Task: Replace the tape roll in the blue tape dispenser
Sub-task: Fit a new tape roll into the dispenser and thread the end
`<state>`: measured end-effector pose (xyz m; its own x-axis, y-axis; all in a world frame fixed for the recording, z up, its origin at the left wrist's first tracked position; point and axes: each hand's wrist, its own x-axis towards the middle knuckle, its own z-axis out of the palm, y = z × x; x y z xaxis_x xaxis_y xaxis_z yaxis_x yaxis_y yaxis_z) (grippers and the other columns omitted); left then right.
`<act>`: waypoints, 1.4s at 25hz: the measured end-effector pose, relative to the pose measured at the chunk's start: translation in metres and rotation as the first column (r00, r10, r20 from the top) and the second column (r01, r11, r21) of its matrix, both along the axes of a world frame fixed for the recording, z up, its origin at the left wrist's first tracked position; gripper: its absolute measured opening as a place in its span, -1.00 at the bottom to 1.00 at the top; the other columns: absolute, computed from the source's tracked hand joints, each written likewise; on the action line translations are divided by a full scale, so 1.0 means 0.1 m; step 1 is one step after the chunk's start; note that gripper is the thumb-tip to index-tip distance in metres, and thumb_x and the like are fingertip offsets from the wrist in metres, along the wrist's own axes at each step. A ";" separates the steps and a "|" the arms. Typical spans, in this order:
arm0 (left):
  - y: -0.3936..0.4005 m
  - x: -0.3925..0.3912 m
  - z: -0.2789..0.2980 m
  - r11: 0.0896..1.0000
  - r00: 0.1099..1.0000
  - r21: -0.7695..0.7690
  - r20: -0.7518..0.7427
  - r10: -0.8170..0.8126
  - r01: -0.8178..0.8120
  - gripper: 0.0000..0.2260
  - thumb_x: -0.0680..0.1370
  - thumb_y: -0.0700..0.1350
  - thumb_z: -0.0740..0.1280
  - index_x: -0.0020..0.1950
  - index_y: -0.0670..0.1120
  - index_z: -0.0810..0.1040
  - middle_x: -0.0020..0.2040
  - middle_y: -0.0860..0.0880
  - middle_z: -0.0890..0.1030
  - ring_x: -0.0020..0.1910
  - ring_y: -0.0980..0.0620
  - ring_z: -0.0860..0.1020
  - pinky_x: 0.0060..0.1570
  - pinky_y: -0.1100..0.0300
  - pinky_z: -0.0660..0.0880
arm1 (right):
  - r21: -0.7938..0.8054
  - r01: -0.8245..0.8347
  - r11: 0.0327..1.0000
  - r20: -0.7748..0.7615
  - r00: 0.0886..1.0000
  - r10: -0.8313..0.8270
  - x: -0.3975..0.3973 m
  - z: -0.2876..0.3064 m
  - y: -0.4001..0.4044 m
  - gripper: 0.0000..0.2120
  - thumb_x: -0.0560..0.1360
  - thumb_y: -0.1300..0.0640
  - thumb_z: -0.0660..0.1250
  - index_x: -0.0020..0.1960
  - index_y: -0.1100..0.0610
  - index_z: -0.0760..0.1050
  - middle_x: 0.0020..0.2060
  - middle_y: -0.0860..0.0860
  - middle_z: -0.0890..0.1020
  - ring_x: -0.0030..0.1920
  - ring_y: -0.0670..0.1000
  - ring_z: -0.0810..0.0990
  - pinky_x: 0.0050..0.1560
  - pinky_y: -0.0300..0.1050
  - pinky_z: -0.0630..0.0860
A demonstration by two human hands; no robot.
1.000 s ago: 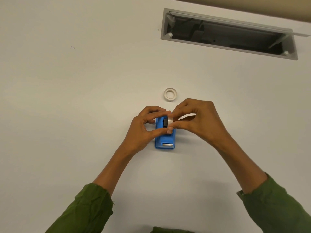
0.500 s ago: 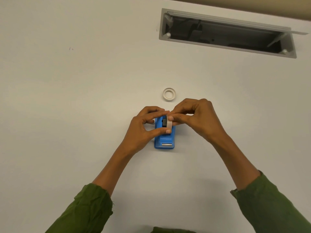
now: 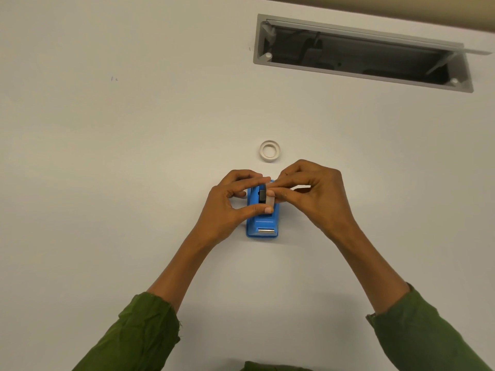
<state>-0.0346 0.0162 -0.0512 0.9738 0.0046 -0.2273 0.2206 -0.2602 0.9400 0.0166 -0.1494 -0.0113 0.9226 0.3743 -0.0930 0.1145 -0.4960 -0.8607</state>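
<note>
The blue tape dispenser (image 3: 263, 224) stands on the white table (image 3: 134, 183), its metal cutter facing me. Above its open slot a pale tape roll (image 3: 270, 200) is held on edge, with a black hub beside it. My left hand (image 3: 233, 204) pinches the roll from the left with thumb and forefinger. My right hand (image 3: 313, 194) grips the roll from the right with its fingertips. A second ring, a white tape core or roll (image 3: 269, 151), lies flat on the table just beyond the hands.
A long rectangular cable opening (image 3: 361, 53) with a grey frame and raised lid is set into the table at the far right. Green sleeves cover both forearms near the bottom edge.
Both hands have stayed over the dispenser. The right hand's fingers have closed in a little and the roll sits slightly lower over the slot.
</note>
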 end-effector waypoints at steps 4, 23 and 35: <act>-0.01 0.01 -0.01 1.000 1.000 -0.002 0.003 0.005 -0.005 -0.60 0.33 -0.09 0.48 0.13 0.11 0.51 0.16 0.06 0.48 0.11 0.10 0.48 0.01 0.44 0.44 | -0.075 0.000 0.997 0.164 0.986 0.013 -0.06 -0.03 0.03 -0.86 0.39 0.14 0.45 -0.06 0.13 0.67 -0.15 -0.02 0.51 -0.21 -0.08 0.53 -0.25 -0.34 0.54; -0.01 0.00 0.02 1.000 1.000 -0.004 -0.001 0.013 -0.013 -0.59 0.33 -0.13 0.49 0.15 -0.09 0.53 0.19 -0.05 0.52 0.15 0.02 0.50 0.08 0.16 0.50 | -0.212 -0.084 0.974 -0.085 0.994 0.067 0.07 0.05 0.13 -0.92 0.49 0.11 0.33 -0.13 0.11 0.56 -0.15 -0.06 0.42 -0.13 -0.01 0.52 -0.31 -0.32 0.39; -0.01 -0.17 -0.10 0.970 0.977 0.123 -0.007 -0.212 0.211 -0.02 0.17 0.03 0.58 0.43 0.15 0.06 0.43 0.13 0.24 0.34 0.19 0.26 0.24 0.42 0.29 | -0.408 -0.026 0.913 0.388 0.900 0.199 -0.29 -0.07 0.04 -0.88 0.47 0.16 0.29 -0.23 0.06 0.55 0.25 0.03 0.50 0.37 0.03 0.21 0.12 -0.13 0.08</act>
